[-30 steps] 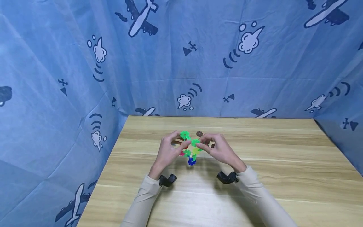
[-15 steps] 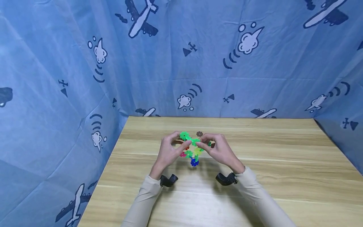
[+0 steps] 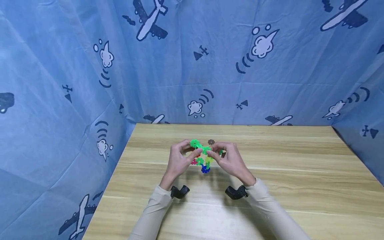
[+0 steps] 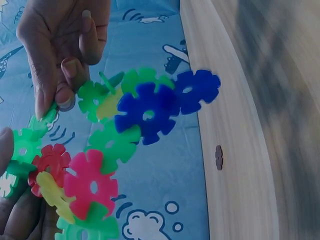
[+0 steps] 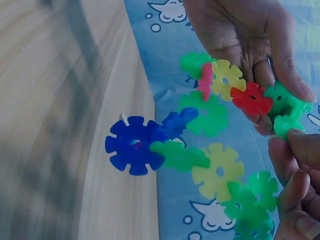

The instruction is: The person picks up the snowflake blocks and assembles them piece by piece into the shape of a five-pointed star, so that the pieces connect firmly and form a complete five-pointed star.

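A joined chain of flower-shaped plastic snowflake discs [image 3: 199, 161] hangs between my hands above the table. Its green, yellow, red, pink and blue pieces slot into one another. My left hand [image 3: 180, 158] pinches the chain at its green end, beside a red disc [image 5: 252, 98]. With thumb and fingers, my right hand [image 3: 232, 160] pinches a green disc [image 3: 206, 150] at the top middle, close to the left thumb. Two blue discs [image 4: 148, 114] dangle at the lowest part of the chain. Fingers partly hide the pieces where the hands meet.
A loose brown snowflake disc [image 3: 211, 142] lies on the wooden table [image 3: 294, 160] behind the hands. Blue curtains [image 3: 168, 66] printed with planes stand behind the table and at its sides. A black wrist device [image 3: 180, 192] sits on each forearm.
The hanging blue end of the chain has swung slightly right, then risen a little. The two green discs at the top have tilted slightly. Both hands keep their pinch and have barely moved.
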Tool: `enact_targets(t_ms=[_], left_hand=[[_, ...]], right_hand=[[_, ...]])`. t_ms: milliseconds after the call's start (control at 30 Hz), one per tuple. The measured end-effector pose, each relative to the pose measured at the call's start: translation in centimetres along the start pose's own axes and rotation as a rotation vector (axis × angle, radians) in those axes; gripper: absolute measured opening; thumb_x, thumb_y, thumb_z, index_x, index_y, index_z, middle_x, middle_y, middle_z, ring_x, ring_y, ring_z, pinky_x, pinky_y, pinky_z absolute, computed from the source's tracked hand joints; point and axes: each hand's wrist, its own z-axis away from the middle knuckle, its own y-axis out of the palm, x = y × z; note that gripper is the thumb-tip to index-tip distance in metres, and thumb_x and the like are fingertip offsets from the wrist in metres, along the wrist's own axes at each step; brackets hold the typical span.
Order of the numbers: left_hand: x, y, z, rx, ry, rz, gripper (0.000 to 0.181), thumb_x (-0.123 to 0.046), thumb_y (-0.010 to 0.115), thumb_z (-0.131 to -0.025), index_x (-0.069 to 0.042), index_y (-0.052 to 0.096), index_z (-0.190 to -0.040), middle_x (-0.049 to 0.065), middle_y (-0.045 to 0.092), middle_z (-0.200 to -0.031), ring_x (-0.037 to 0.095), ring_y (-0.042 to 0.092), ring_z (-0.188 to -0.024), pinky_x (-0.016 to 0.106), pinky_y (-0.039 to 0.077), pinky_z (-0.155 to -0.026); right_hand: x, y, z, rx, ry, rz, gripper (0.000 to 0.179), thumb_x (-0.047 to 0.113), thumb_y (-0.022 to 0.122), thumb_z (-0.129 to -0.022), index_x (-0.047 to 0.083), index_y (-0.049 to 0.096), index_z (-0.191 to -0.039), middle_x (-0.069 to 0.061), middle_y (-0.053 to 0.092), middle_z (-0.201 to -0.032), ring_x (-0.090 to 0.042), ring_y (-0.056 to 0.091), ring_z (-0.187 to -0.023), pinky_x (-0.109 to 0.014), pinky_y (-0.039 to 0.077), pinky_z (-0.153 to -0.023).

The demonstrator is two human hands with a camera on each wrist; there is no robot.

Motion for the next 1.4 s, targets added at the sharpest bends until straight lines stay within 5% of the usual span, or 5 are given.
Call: enact_targets(t_ms=[500, 667, 900, 1067, 1400], left_hand=[[0.09, 0.45, 0.00, -0.039, 0.003, 0.080, 0.020, -0.007, 0.080, -0.091, 0.003, 0.073, -0.106, 0.022, 0.078, -0.105, 0.019, 0.078, -0.099, 0.037, 0.061, -0.099], [0.17, 0.47, 0.15, -0.042, -0.034, 0.119, 0.022, -0.007, 0.080, -0.090, 0.004, 0.073, -0.108, 0.023, 0.077, -0.108, 0.028, 0.078, -0.102, 0.034, 0.061, -0.098], [0.26, 0.45, 0.34, -0.026, -0.049, 0.113, 0.022, -0.008, 0.080, -0.090, 0.003, 0.073, -0.108, 0.022, 0.077, -0.108, 0.013, 0.077, -0.098, 0.032, 0.061, -0.098], [0.23, 0.42, 0.35, -0.020, -0.039, 0.120, 0.021, -0.006, 0.079, -0.090, 0.004, 0.072, -0.108, 0.024, 0.076, -0.107, 0.019, 0.077, -0.099, 0.035, 0.061, -0.099], [0.19, 0.63, 0.30, -0.023, -0.013, 0.125, 0.022, -0.005, 0.079, -0.090, 0.005, 0.072, -0.108, 0.025, 0.077, -0.108, 0.013, 0.077, -0.098, 0.033, 0.061, -0.098]], right_hand=[[0.19, 0.27, 0.29, -0.044, 0.005, -0.026, 0.011, 0.022, 0.078, -0.095, 0.012, 0.078, -0.092, -0.011, 0.075, -0.080, -0.009, 0.056, -0.059, -0.022, 0.045, -0.052], [0.17, 0.27, 0.37, -0.046, 0.003, -0.019, 0.011, 0.023, 0.078, -0.095, 0.013, 0.078, -0.095, -0.009, 0.076, -0.083, -0.009, 0.055, -0.058, -0.022, 0.046, -0.052], [0.02, 0.28, 0.55, -0.052, -0.054, 0.030, 0.008, 0.020, 0.076, -0.096, 0.013, 0.078, -0.095, -0.006, 0.076, -0.081, -0.008, 0.054, -0.055, -0.023, 0.047, -0.050], [-0.24, 0.51, 0.57, -0.076, -0.115, 0.046, 0.005, 0.015, 0.077, -0.095, 0.010, 0.077, -0.094, -0.006, 0.075, -0.079, -0.005, 0.052, -0.053, -0.023, 0.046, -0.047], [-0.31, 0.85, 0.81, -0.084, -0.029, -0.070, 0.009, 0.018, 0.078, -0.095, 0.009, 0.078, -0.094, -0.011, 0.070, -0.073, -0.008, 0.048, -0.056, -0.020, 0.036, -0.051]])
